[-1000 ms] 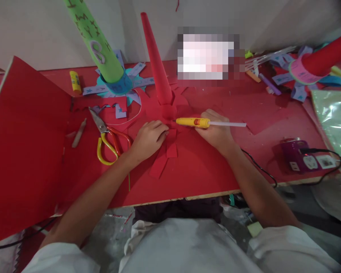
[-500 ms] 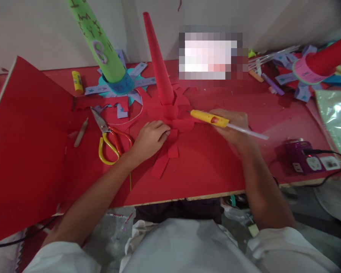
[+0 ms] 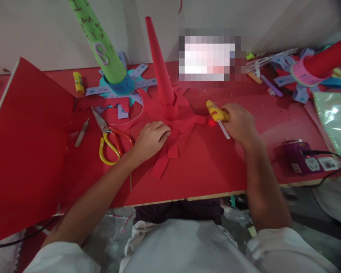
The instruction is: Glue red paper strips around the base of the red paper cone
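A yellow hot glue gun (image 3: 216, 112) with a clear glue stick (image 3: 224, 129) out of its back is gripped in my right hand (image 3: 241, 123), to the right of the red paper piece. That piece has a tall red cone (image 3: 159, 64) over a flat base (image 3: 184, 110) with several strips. Fingers of my left hand (image 3: 152, 139) are closed at the top of a red strip (image 3: 173, 148) on the near side; the fingertips are partly hidden. By the left wrist lie scissors (image 3: 109, 134) with yellow and orange handles.
A green paper tube (image 3: 102, 45) on a blue base stands at the back left, beside a yellow glue stick tube (image 3: 78, 83). A red board (image 3: 31, 144) rises at left. On the right are a purple power adapter (image 3: 301, 157) with a cable and another red tube (image 3: 332, 55).
My right hand has drawn the glue gun rightward and turned it, uncovering a red strip on the right side. The left hand stays in place.
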`<move>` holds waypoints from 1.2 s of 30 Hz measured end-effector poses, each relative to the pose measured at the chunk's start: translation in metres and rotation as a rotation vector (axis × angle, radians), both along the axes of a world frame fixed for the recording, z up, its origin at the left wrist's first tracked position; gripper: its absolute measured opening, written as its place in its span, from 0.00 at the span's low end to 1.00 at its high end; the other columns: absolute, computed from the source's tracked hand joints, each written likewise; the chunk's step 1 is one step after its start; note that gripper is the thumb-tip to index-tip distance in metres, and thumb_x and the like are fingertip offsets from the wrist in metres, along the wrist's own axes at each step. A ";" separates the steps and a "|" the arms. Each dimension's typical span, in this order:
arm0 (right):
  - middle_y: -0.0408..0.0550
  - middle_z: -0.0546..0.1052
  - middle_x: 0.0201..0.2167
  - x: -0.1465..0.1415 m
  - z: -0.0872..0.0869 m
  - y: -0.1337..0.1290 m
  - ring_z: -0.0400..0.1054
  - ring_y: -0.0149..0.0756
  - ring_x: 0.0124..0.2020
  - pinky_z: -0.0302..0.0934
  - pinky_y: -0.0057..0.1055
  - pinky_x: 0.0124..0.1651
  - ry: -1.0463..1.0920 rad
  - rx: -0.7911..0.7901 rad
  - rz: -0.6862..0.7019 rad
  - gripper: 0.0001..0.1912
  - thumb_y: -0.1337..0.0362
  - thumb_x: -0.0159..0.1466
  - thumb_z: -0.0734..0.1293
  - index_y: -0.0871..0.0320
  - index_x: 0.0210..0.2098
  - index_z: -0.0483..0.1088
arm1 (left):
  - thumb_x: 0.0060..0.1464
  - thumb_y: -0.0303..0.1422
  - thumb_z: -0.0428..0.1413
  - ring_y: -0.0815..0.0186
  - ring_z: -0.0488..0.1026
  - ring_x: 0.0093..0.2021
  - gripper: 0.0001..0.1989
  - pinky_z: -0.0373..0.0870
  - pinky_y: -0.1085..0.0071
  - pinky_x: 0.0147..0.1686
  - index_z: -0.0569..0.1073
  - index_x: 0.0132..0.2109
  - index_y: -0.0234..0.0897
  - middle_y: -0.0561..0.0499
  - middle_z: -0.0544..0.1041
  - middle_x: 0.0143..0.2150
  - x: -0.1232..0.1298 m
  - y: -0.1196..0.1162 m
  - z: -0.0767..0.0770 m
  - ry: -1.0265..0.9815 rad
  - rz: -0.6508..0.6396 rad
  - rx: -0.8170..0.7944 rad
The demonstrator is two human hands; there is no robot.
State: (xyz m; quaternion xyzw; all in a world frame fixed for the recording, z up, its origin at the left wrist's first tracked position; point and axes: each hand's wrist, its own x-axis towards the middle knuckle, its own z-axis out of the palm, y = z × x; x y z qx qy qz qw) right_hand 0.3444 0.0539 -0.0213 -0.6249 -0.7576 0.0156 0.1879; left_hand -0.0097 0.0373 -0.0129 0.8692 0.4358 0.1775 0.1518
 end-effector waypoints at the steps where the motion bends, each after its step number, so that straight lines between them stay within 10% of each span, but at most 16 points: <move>1: 0.60 0.80 0.44 0.001 -0.001 0.001 0.71 0.51 0.42 0.60 0.42 0.41 0.006 -0.005 0.050 0.13 0.55 0.69 0.66 0.56 0.48 0.74 | 0.72 0.33 0.50 0.58 0.76 0.47 0.12 0.68 0.60 0.48 0.78 0.46 0.38 0.45 0.80 0.44 0.000 0.000 0.000 -0.002 0.000 0.001; 11: 0.61 0.79 0.50 0.008 0.012 -0.002 0.73 0.53 0.51 0.67 0.49 0.53 0.158 0.065 0.147 0.25 0.71 0.61 0.62 0.55 0.57 0.72 | 0.72 0.33 0.51 0.57 0.76 0.46 0.11 0.68 0.60 0.47 0.78 0.46 0.38 0.46 0.79 0.43 -0.001 0.000 -0.003 -0.009 0.003 0.008; 19: 0.52 0.81 0.49 -0.063 0.028 -0.027 0.73 0.49 0.53 0.66 0.49 0.57 0.172 0.260 0.348 0.23 0.73 0.72 0.57 0.49 0.58 0.75 | 0.71 0.32 0.52 0.61 0.74 0.42 0.09 0.69 0.64 0.45 0.77 0.44 0.38 0.47 0.78 0.41 -0.001 0.003 -0.003 -0.153 0.005 -0.039; 27: 0.49 0.80 0.41 -0.114 0.026 -0.050 0.68 0.42 0.42 0.62 0.41 0.48 -0.096 0.228 0.778 0.23 0.75 0.73 0.59 0.50 0.59 0.76 | 0.72 0.33 0.48 0.63 0.70 0.38 0.12 0.66 0.64 0.41 0.70 0.38 0.38 0.49 0.74 0.36 0.001 0.004 0.002 -0.212 0.044 -0.079; 36: 0.46 0.75 0.31 -0.127 0.020 -0.052 0.63 0.39 0.34 0.58 0.37 0.41 -0.274 0.353 0.744 0.22 0.75 0.74 0.59 0.50 0.55 0.78 | 0.72 0.32 0.48 0.64 0.67 0.35 0.13 0.63 0.65 0.38 0.66 0.35 0.40 0.51 0.70 0.34 0.001 0.005 0.000 -0.275 0.070 -0.128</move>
